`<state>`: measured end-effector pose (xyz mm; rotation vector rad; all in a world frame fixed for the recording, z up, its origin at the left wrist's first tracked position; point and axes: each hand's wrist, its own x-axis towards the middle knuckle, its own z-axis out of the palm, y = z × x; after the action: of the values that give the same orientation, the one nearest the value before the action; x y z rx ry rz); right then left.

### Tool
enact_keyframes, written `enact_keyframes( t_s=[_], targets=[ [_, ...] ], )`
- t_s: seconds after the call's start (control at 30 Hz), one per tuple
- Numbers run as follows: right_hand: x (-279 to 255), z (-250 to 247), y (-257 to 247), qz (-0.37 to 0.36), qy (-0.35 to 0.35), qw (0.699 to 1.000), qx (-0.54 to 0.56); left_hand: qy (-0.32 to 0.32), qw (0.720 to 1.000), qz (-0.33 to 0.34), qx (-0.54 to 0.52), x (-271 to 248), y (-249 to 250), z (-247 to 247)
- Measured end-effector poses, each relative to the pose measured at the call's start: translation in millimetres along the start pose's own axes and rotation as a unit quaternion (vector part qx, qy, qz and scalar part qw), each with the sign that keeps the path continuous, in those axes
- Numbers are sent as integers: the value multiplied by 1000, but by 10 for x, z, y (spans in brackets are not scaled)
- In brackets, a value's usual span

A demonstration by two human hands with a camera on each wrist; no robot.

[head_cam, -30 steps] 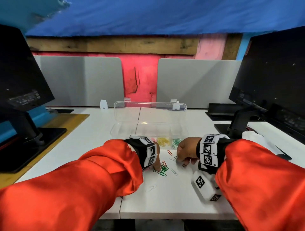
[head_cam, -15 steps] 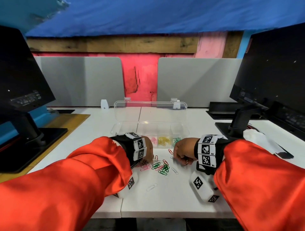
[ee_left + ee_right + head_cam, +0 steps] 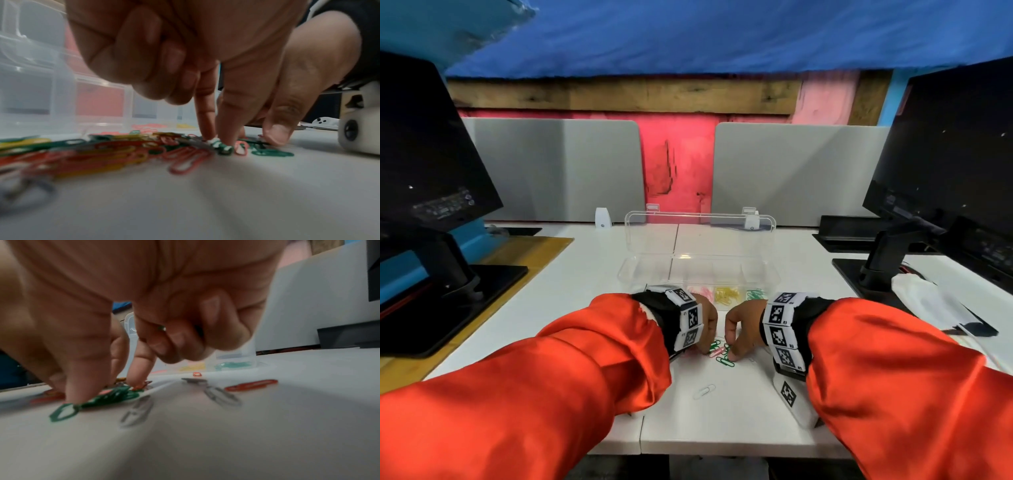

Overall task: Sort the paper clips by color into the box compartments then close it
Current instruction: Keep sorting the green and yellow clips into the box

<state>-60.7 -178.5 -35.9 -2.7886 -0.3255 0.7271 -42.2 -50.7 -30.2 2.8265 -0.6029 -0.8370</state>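
A clear compartment box stands with its lid open; pink, yellow and green clips lie in separate front compartments. A mixed pile of paper clips lies on the table in front of it. My left hand pinches a green-and-white clip at the pile with index finger and thumb, its other fingers curled. My right hand presses thumb and index finger on green clips. A bit of green shows inside its curled fingers.
A lone white clip lies nearer me. Silver clips and a red one lie right of the pile. Monitors on stands flank the table, left and right. White cloth lies at the right.
My left hand went up to the box's pink compartment and has come back down to the pile. My right hand has slid left onto the pile.
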Motion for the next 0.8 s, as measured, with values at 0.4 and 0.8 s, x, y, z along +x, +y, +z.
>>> enact_keyframes(
  t_s=[0.4, 0.8],
  targets=[
    [75, -10, 89, -8, -7, 998, -57, 24, 999, 16, -23, 110, -96, 45],
    [88, 48, 177, -12, 13, 997, -80, -26, 999, 10, -30, 165, -160, 57]
  ],
)
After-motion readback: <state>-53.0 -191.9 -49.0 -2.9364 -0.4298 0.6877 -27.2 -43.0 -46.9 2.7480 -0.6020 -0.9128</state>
